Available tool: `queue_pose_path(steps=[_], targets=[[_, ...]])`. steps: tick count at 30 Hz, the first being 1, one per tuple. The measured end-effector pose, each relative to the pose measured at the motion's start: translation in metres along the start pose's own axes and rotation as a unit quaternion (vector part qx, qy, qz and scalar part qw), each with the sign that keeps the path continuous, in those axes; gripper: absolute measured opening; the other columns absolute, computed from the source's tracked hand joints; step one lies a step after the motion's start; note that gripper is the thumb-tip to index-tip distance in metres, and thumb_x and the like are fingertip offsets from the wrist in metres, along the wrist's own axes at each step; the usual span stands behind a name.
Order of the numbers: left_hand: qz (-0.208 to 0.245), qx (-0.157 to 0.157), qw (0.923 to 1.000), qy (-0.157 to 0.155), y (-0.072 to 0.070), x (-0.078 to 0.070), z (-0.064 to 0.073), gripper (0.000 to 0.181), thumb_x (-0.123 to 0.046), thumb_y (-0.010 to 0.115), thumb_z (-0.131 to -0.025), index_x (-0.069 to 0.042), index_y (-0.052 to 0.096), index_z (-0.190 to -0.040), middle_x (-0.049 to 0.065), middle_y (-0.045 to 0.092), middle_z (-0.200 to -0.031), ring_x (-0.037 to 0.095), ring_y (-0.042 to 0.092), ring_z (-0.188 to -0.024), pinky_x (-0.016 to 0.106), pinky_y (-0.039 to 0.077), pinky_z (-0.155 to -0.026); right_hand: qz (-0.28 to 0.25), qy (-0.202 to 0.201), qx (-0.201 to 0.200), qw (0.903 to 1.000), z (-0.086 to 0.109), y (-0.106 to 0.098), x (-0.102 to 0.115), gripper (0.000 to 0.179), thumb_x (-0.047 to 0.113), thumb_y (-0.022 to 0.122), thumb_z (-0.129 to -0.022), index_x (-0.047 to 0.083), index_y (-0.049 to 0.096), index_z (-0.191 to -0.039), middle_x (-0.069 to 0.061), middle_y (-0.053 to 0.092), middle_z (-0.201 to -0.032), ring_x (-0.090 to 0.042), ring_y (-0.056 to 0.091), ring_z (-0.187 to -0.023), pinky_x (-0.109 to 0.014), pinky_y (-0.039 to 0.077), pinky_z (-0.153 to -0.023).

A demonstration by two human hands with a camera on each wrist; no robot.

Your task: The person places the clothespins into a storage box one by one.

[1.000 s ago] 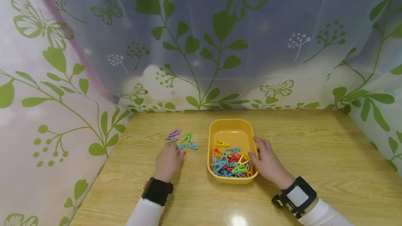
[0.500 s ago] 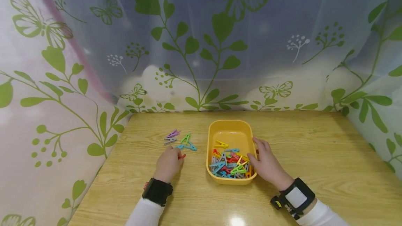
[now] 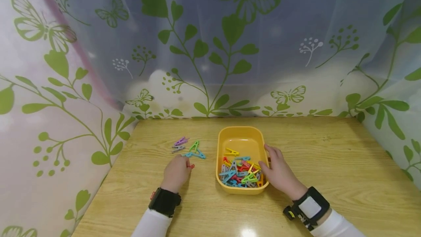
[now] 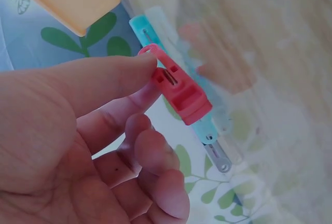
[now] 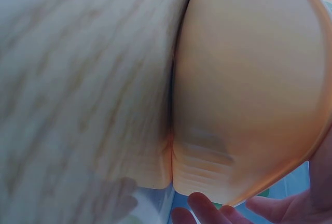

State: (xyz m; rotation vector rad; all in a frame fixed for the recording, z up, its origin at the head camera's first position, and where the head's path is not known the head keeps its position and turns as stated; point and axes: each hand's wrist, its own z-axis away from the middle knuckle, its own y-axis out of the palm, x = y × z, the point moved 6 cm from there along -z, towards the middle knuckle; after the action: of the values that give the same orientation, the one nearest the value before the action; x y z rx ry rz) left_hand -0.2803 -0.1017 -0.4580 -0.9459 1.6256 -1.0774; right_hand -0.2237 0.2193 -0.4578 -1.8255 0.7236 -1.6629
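My left hand pinches a red clothespin between thumb and index finger, low over the table; its other fingers are curled. Just beyond that hand, blue clothespins, a green clothespin, a purple clothespin and a grey clothespin lie on the wood. A yellow plastic bin stands to the right, holding a heap of mixed-colour clothespins mostly in its near half. My right hand grips the bin's right rim, thumb over the edge and fingers along the outer wall.
The wooden table extends on both sides of the bin. A patterned curtain with green leaves and butterflies closes off the back and both sides. Each wrist carries a black strapped device.
My left hand has drawn back slightly from the blue clothespins, and the red clothespin has shifted a little towards me. My right hand stays at the bin.
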Motion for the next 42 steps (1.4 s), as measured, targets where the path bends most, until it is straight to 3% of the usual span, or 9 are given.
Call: queue_pose_path(steps=[11, 18, 25, 29, 38, 42], targets=[[0.013, -0.045, 0.9988, 0.015, -0.017, -0.017, 0.003, 0.02, -0.006, 0.076, -0.089, -0.01, 0.062, -0.075, 0.002, 0.055, -0.077, 0.016, 0.05, -0.063, 0.031, 0.042, -0.055, 0.003, 0.005, 0.002, 1.0, 0.0, -0.001, 0.001, 0.067, 0.019, 0.053, -0.107, -0.009, 0.02, -0.158, -0.036, 0.027, -0.154, -0.049, 0.053, -0.13, -0.057, 0.05, -0.103], [0.013, -0.075, 0.996, 0.048, -0.029, -0.034, 0.006, 0.016, -0.007, 0.079, -0.089, -0.009, 0.066, -0.08, 0.001, 0.053, -0.078, 0.013, 0.048, -0.064, 0.028, 0.042, -0.057, 0.001, 0.002, -0.001, 1.0, 0.0, -0.002, 0.002, 0.067, 0.019, 0.053, -0.107, -0.009, 0.02, -0.158, -0.036, 0.028, -0.153, -0.049, 0.054, -0.129, -0.056, 0.05, -0.102], [0.014, -0.068, 0.9956, 0.063, -0.035, -0.05, 0.008, 0.011, -0.011, 0.08, -0.089, -0.008, 0.07, -0.09, 0.003, 0.059, -0.083, 0.016, 0.056, -0.072, 0.031, 0.049, -0.063, 0.003, 0.006, 0.001, 1.0, 0.0, -0.001, 0.001, 0.067, 0.02, 0.053, -0.107, -0.008, 0.021, -0.158, -0.035, 0.028, -0.154, -0.048, 0.053, -0.131, -0.057, 0.049, -0.104], [0.023, -0.062, 0.9948, 0.077, -0.037, -0.059, 0.01, 0.013, -0.013, 0.08, -0.089, -0.009, 0.068, -0.09, 0.002, 0.059, -0.084, 0.016, 0.054, -0.07, 0.031, 0.048, -0.063, 0.003, 0.005, -0.001, 1.0, 0.0, -0.001, 0.002, 0.067, 0.02, 0.054, -0.107, -0.008, 0.021, -0.158, -0.035, 0.028, -0.154, -0.047, 0.054, -0.13, -0.056, 0.049, -0.104], [0.036, -0.058, 0.9873, 0.143, -0.039, -0.088, 0.016, 0.012, -0.017, 0.078, -0.092, -0.011, 0.069, -0.09, -0.001, 0.057, -0.086, 0.011, 0.051, -0.071, 0.025, 0.046, -0.064, 0.009, 0.003, -0.002, 0.9999, 0.001, -0.001, 0.001, 0.067, 0.02, 0.054, -0.107, -0.009, 0.022, -0.158, -0.036, 0.029, -0.153, -0.049, 0.053, -0.131, -0.058, 0.047, -0.105], [0.044, -0.037, 0.9842, 0.167, -0.036, -0.101, 0.017, 0.01, -0.018, 0.078, -0.093, -0.012, 0.07, -0.09, -0.002, 0.055, -0.085, 0.01, 0.049, -0.071, 0.024, 0.045, -0.065, 0.007, 0.0, -0.004, 1.0, 0.001, -0.001, 0.001, 0.067, 0.02, 0.054, -0.107, -0.009, 0.022, -0.158, -0.036, 0.029, -0.153, -0.048, 0.053, -0.13, -0.058, 0.048, -0.105]])
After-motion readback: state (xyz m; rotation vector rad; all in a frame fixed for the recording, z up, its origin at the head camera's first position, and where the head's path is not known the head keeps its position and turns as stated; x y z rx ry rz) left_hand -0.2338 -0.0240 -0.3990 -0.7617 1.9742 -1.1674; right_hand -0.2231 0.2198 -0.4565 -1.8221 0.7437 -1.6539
